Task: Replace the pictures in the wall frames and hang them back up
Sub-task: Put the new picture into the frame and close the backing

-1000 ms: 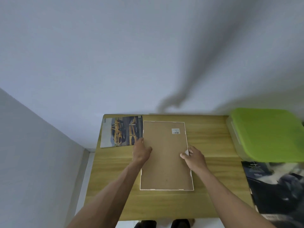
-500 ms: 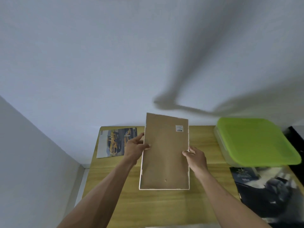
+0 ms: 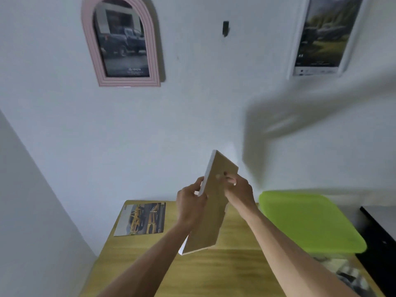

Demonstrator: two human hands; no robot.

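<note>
the two hands are holding one white frame [image 3: 211,202] above the wooden table [image 3: 214,273], with its brown backing board turned toward the person and the picture side facing the wall. the left hand [image 3: 189,205] is gripping the frame's left edge, fingers curled around the white rim. the right hand [image 3: 239,190] is gripping the right side higher up, with fingertips pressing on the backing. i think the frame is being held by both edges and tilted like this so that the person can bring its back toward the wall and find the hanging point without touching the front.

on the table, one loose picture [image 3: 142,218] with a yellow car is lying flat near the left far corner, probably put aside as the old or spare print. on the right, one box with a green lid [image 3: 308,221] is standing, and beside it, at the near right corner, some dark printed sheets [image 3: 347,275] are lying; they are too blurred to count.

farther, on the wall, two frames are hanging: one pink arched frame [image 3: 123,42] with a dark truck picture, and one white frame on the wall [image 3: 325,35] with a landscape. between them one small dark hook [image 3: 225,28] is free, so it seems to be waiting for the frame in the hands.
</note>
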